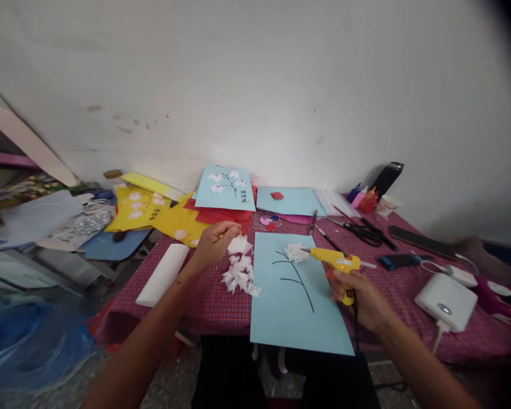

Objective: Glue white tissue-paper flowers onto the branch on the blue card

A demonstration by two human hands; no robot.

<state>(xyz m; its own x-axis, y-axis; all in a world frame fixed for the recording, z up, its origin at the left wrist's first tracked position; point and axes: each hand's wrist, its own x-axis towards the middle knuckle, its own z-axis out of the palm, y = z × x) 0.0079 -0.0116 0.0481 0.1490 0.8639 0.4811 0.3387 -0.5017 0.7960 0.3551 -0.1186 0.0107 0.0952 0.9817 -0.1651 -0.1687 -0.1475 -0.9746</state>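
Note:
A light-blue sheet (pixel 281 307) with black drawn branches lies at the table's front edge. One crumpled white paper flower (pixel 297 253) sits near the upper branches. My right hand (pixel 353 289) is wrapped round a yellow glue gun (pixel 336 259), whose nozzle points left, close beside that flower. Left of the sheet, my left hand (pixel 217 243) is closed in a pinch above a pile of cut white paper pieces (pixel 239 274); what its fingertips hold is too small to make out. A white paper roll (pixel 164 275) lies to the left of this hand.
Behind are a finished blue flower picture (pixel 223 190), yellow sheets (pixel 179 224) and another blue sheet (pixel 289 199). To the right lie black scissors (pixel 366 234), glue bottles (pixel 368 200), a dark phone-like slab (pixel 421 241) and a white power bank (pixel 446 301) with cables.

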